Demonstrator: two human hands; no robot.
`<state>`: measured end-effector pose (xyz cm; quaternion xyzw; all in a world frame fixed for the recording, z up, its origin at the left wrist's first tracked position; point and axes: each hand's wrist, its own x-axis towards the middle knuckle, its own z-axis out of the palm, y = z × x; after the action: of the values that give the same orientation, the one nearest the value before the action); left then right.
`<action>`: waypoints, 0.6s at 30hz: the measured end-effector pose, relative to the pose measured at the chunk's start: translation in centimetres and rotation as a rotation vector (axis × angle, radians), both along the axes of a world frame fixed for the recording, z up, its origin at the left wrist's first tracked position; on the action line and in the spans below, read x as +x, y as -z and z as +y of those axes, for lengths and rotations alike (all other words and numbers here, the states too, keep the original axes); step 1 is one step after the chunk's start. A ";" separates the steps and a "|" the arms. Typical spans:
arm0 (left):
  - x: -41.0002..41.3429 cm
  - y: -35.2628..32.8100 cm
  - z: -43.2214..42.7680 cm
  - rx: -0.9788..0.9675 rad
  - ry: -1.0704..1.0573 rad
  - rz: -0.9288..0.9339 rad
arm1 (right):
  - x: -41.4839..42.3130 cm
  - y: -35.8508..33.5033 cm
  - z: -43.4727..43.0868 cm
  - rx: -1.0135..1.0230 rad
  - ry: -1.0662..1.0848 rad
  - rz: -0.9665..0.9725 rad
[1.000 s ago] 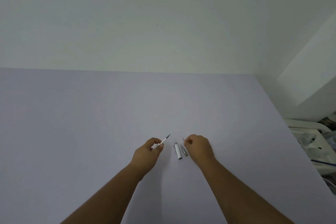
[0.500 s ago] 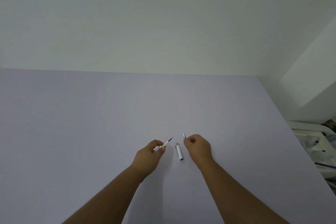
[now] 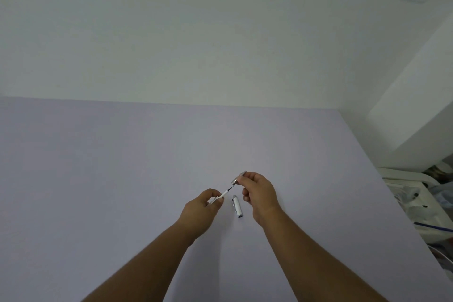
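My left hand (image 3: 203, 208) pinches a thin white pen refill (image 3: 224, 194) whose dark tip points up and to the right. My right hand (image 3: 258, 191) pinches a small silver pen section (image 3: 238, 178), held just above the table with its open end at the refill's tip. Whether tip and section touch I cannot tell. A white pen barrel with a silver end (image 3: 237, 206) lies on the lilac table (image 3: 98, 179) between my two hands, touched by neither.
The table runs back to a pale wall (image 3: 220, 32). Past its right edge stand white plastic items (image 3: 407, 193) and clutter, with a blue rod (image 3: 434, 227) sticking out. A white block juts from the wall at the upper right.
My right hand picked the silver section up off the table, raised it and turned it toward the refill. My left hand moved the refill tip up to meet it. The barrel stayed put.
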<state>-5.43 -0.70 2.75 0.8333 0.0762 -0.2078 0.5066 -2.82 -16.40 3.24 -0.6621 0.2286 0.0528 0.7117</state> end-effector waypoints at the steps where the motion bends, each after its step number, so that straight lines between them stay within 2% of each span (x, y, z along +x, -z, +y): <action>1: -0.1 0.0 0.0 -0.006 -0.001 -0.001 | -0.1 0.0 -0.1 0.005 0.015 -0.005; 5: -0.2 -0.1 0.0 -0.013 -0.008 0.001 | -0.3 -0.2 -0.3 0.006 0.036 -0.010; 12: -0.2 -0.2 -0.3 -0.007 -0.018 -0.020 | -1.2 -0.2 0.5 -0.060 -0.099 -0.004; 18: -0.3 -0.4 -0.1 -0.018 -0.063 -0.021 | -1.6 -0.5 0.4 -0.019 -0.154 -0.044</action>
<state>-5.70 -0.75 3.12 0.8280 0.0951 -0.1835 0.5212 -4.44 -15.99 3.75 -0.6853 0.1620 0.0906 0.7042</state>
